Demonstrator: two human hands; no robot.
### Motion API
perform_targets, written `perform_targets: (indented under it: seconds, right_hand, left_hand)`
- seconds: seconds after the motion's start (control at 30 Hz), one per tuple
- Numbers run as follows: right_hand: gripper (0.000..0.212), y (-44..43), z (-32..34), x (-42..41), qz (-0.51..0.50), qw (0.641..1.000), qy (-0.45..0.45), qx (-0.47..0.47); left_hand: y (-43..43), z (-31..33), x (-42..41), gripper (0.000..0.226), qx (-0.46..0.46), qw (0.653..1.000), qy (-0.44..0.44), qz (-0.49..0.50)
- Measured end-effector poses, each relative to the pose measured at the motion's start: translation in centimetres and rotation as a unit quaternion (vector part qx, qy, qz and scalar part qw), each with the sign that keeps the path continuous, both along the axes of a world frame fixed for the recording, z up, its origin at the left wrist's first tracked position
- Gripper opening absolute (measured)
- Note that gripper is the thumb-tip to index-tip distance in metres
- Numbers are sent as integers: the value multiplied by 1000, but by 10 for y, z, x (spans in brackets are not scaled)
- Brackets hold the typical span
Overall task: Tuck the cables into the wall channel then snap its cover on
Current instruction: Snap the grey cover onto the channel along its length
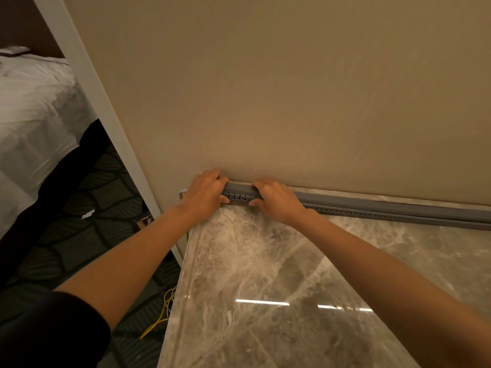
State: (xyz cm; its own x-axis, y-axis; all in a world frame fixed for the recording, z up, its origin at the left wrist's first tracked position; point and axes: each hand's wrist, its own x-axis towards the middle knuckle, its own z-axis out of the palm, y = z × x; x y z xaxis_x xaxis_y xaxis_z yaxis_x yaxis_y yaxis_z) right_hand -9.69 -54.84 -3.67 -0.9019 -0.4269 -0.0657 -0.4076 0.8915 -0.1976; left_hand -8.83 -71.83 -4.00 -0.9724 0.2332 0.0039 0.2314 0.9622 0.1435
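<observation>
A long grey slotted wall channel (385, 208) runs along the foot of the beige wall, at the back of a marble counter (279, 274). Its grey cover (240, 186) lies on top of it. My left hand (204, 193) grips the channel's left end, fingers curled over the cover and thumb under the slotted front. A short way to the right, my right hand (276, 201) holds the channel and cover the same way. Slots show between my two hands. No cables are visible inside the channel. Thin yellow cables (163, 312) hang off the counter's left edge down to the floor.
The counter's left edge drops to a dark patterned carpet (87, 208). A white door frame (111, 128) borders the wall on the left, and a bed with white linen (34, 115) stands beyond it. A white scrap (87, 213) lies on the carpet.
</observation>
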Motion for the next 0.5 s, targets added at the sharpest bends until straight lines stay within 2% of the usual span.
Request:
perform_targets:
  seconds: [0.17,0.33,0.43,0.5]
  right_hand:
    - [39,1,0,-1,-16,999,-1,-50]
    - [32,3,2,-1,-37,995,-37,-88]
    - [28,2,5,-4,-58,991,-49,-114]
    - [29,3,10,-8,-83,982,-87,-146]
  left_hand:
    - [3,-6,3,45,47,998,41,10]
    - [-7,2,-3,43,94,995,-20,2]
    - [-9,8,-4,38,76,996,-49,-6]
    - [-9,12,-7,35,85,994,-68,4]
